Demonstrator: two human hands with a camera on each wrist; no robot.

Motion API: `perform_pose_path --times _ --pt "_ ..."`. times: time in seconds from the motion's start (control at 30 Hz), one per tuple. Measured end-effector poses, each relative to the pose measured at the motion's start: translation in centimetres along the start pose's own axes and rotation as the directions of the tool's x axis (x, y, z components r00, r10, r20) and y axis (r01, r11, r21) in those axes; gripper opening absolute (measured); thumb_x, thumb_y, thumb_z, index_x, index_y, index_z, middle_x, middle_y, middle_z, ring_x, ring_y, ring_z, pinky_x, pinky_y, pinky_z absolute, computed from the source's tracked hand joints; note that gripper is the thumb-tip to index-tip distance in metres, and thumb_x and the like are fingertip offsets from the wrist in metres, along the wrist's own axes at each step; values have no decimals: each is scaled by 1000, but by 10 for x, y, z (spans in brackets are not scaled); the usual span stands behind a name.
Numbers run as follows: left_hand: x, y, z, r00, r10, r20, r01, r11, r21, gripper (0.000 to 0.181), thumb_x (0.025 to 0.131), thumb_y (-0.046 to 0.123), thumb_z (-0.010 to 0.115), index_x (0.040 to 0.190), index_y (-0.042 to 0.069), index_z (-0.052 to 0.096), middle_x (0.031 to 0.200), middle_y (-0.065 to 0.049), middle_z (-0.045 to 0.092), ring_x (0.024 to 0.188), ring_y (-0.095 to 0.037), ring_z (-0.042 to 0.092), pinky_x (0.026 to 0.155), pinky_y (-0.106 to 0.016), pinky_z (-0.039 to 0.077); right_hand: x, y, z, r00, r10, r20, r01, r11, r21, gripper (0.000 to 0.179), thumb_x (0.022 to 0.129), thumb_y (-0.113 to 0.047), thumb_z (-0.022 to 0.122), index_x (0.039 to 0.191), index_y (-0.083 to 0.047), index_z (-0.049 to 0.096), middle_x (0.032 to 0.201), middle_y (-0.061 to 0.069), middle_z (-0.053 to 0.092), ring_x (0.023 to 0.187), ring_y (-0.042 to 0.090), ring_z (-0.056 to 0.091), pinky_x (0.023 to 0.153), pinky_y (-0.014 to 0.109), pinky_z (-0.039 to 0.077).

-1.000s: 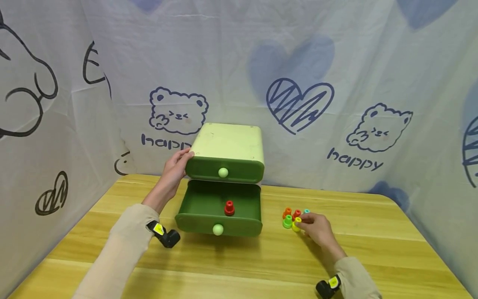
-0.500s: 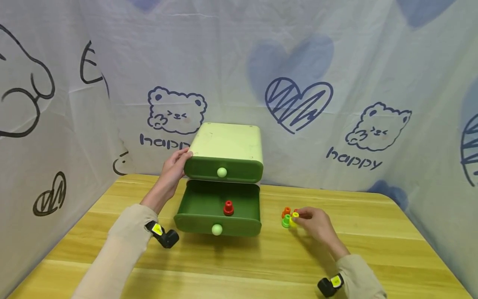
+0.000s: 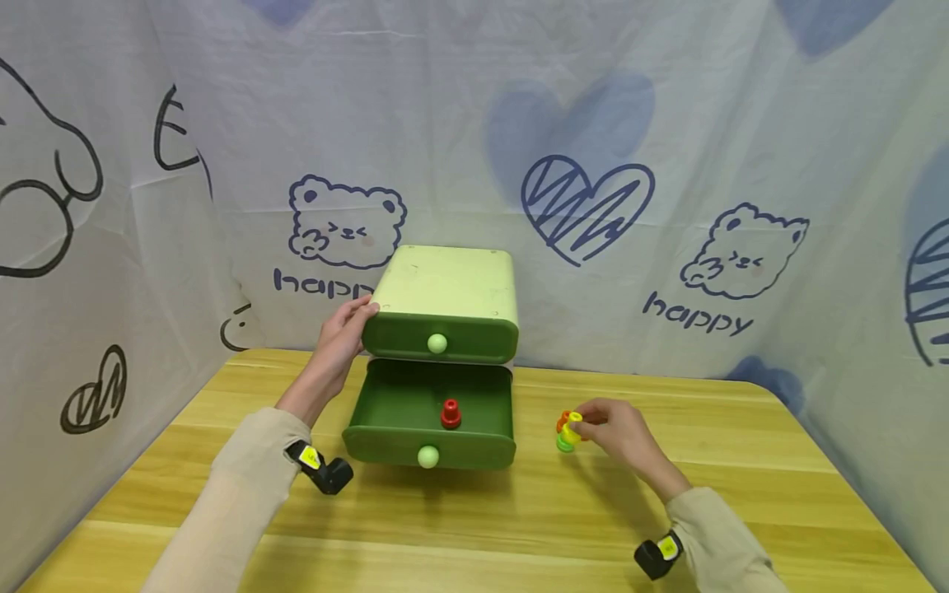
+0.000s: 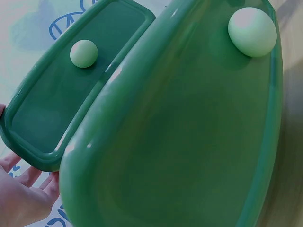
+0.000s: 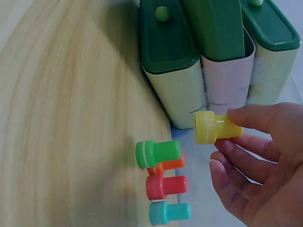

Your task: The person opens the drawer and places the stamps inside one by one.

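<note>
My right hand (image 3: 619,428) pinches a yellow toy stamp (image 5: 215,127) between thumb and fingers, raised above the table. Near it on the tabletop stand a green stamp (image 5: 158,152), an orange stamp (image 5: 171,163), a red stamp (image 5: 165,186) and a turquoise stamp (image 5: 169,213). My left hand (image 3: 339,338) rests against the upper left side of a small drawer cabinet (image 3: 448,280), its fingers extended along the side. Below the closed top drawer, a green drawer (image 3: 430,441) is pulled out. Inside it a dark red stamp (image 3: 451,414) stands upright.
The cabinet stands on a wooden table (image 3: 593,527) near the back edge. Behind it hangs a white cloth (image 3: 445,99) with printed hearts and bears. Pale round knobs, such as the knob (image 3: 427,457), stick out from the drawer fronts. The open drawer juts toward me.
My right hand has lifted the yellow stamp off the table and moved it slightly left, now in front of the other stamps. The left hand stays on the cabinet.
</note>
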State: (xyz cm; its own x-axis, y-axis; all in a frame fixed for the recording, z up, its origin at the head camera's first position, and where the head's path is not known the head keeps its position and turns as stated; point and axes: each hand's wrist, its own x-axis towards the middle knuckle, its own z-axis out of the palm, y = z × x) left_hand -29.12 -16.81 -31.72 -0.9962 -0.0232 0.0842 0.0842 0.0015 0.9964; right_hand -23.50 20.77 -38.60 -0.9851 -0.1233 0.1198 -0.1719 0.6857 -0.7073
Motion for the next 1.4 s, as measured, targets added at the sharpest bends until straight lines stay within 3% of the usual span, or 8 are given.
perform_pose_path --times 0.27,0.43,0.77,0.9,1.4 --pt "0 -1 -1 1000 2 -2 -2 1000 1 59 100 29 47 151 5 28 149 -15 32 130 -28 38 109 -38 33 5 -16 -7 996 -82 25 84 994 -70 20 87 -10 71 102 2 70 91 8 70 84 23 66 69 35 54" --pt "1 -2 -1 1000 5 8 -5 1000 3 60 100 28 47 151 4 27 150 -16 31 132 -28 36 110 -39 32 8 -28 -10 996 -78 36 80 994 -72 21 87 -11 72 103 2 70 92 7 70 87 24 65 68 34 55" --pt "0 -1 1 1000 -6 12 6 1000 7 60 100 29 46 152 5 26 150 -17 30 132 -30 37 110 -39 31 13 -42 -15 988 8 152 -28 991 129 27 89 -16 71 110 1 69 98 7 70 85 19 64 73 34 55" --pt "0 0 1 1000 -5 12 5 1000 12 61 100 30 47 152 6 26 150 -17 31 131 -30 37 110 -39 32 15 -49 -18 982 22 187 -51 987 152 29 88 -17 71 112 0 68 97 6 70 81 17 63 71 32 54" --pt "1 0 0 1000 1 -1 -1 1000 16 60 100 30 47 152 5 27 149 -16 31 131 -29 38 109 -37 33 23 -77 -17 973 -18 230 -20 986 164 25 84 -15 75 105 -2 69 97 5 68 87 19 62 79 34 55"
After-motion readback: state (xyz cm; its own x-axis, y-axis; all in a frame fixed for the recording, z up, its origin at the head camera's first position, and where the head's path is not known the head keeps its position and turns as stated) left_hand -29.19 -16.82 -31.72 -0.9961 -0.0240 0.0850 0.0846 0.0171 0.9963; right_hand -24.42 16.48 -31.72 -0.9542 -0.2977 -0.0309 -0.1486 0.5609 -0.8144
